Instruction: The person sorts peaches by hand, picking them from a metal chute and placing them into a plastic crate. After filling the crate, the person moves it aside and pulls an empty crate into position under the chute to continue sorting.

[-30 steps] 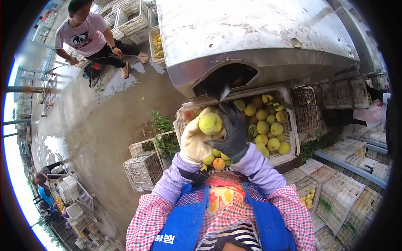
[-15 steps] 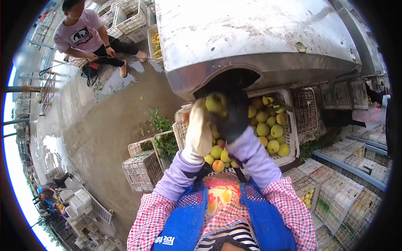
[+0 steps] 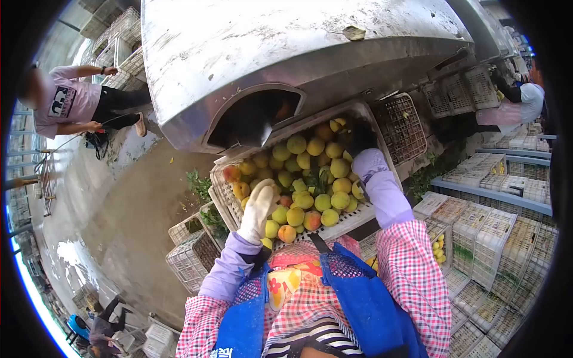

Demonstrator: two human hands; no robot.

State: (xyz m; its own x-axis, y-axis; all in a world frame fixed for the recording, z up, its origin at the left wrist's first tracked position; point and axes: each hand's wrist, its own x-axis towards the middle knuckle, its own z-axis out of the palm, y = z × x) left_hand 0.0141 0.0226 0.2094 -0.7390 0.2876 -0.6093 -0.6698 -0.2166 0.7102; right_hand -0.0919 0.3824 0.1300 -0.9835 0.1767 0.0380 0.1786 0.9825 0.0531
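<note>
A white plastic crate (image 3: 352, 225) full of green, yellow and reddish peaches (image 3: 298, 197) stands in front of my body. My left hand (image 3: 261, 206), in a white glove, rests on the peaches at the crate's left side; its fingers look close together, and what lies under them is hidden. My right hand (image 3: 360, 138), in a black glove, is at the crate's upper right edge beside the peaches; its fingers are dark and blurred. Just beyond the crate is the round opening (image 3: 253, 116) of a metal machine (image 3: 298, 36).
A person (image 3: 77, 104) in a pink shirt stands at the upper left, another person (image 3: 513, 107) at the right. An empty crate (image 3: 400, 128) lies right of the peaches. Stacked crates (image 3: 477, 232) fill the right side; a crate (image 3: 194, 259) with leaves stands at left.
My hands have moved apart from the machine opening, the left toward me and the right to the crate's right edge. The peach between them is gone from there. The view has shifted.
</note>
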